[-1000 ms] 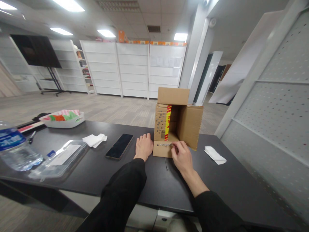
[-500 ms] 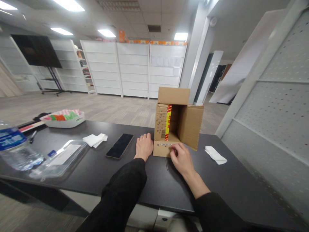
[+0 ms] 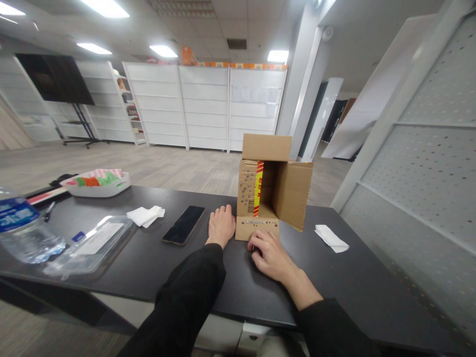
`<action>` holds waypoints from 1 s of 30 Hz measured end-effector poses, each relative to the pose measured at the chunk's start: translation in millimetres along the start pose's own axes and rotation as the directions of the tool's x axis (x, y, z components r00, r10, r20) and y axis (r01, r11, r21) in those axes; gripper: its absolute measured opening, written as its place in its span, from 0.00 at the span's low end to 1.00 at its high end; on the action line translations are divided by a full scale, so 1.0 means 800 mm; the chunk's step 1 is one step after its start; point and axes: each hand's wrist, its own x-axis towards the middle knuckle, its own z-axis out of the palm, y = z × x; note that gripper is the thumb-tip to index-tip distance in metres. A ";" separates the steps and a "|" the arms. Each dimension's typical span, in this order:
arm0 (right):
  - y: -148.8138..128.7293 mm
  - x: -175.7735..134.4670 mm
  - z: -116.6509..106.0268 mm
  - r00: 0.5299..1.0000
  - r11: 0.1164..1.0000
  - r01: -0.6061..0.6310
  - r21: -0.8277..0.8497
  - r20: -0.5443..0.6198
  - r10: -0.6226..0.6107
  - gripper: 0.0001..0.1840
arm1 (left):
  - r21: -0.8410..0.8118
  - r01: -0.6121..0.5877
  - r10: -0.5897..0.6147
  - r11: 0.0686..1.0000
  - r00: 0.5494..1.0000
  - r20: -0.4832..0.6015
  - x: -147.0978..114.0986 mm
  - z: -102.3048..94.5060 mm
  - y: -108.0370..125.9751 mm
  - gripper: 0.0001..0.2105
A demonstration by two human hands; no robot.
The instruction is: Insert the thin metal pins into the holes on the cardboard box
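Observation:
A cardboard box (image 3: 267, 186) lies on its side on the dark table, its opening facing me. Small metal screw-like pieces sit in a row along its lower flap (image 3: 242, 233), with dark holes to the right of them. My left hand (image 3: 222, 225) lies on the table beside the flap's left edge, its fingers stretched out and holding nothing. Just in front of the flap, my right hand (image 3: 269, 255) is low over the table with its fingers curled and thumb close to them. What is between those fingertips, if anything, is hidden.
A phone (image 3: 184, 225) lies left of my left hand. Further left are folded tissues (image 3: 146, 215), a clear plastic case (image 3: 96, 243), a water bottle (image 3: 26, 230) and a white basket (image 3: 96, 188). Another tissue (image 3: 331, 239) lies at right, near a perforated partition (image 3: 420, 188).
My right hand has moved down and left, off the flap to the table in front of it. The thin metal rod lying there is now out of sight. The left hand stays put.

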 end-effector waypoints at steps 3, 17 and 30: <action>-0.006 0.001 -0.004 0.999 1.000 -0.001 0.002 0.038 0.000 0.13 | -0.002 0.004 -0.004 1.000 1.000 0.003 0.000 0.000 0.000 0.11; -0.017 0.003 -0.008 0.990 0.999 -0.016 -0.037 0.140 0.021 0.08 | 0.006 0.009 -0.009 1.000 1.000 0.004 0.001 0.000 0.001 0.12; -0.016 0.003 -0.004 0.997 0.995 -0.056 -0.081 0.046 0.059 0.08 | 0.030 0.003 -0.002 1.000 1.000 -0.015 0.001 0.002 0.000 0.12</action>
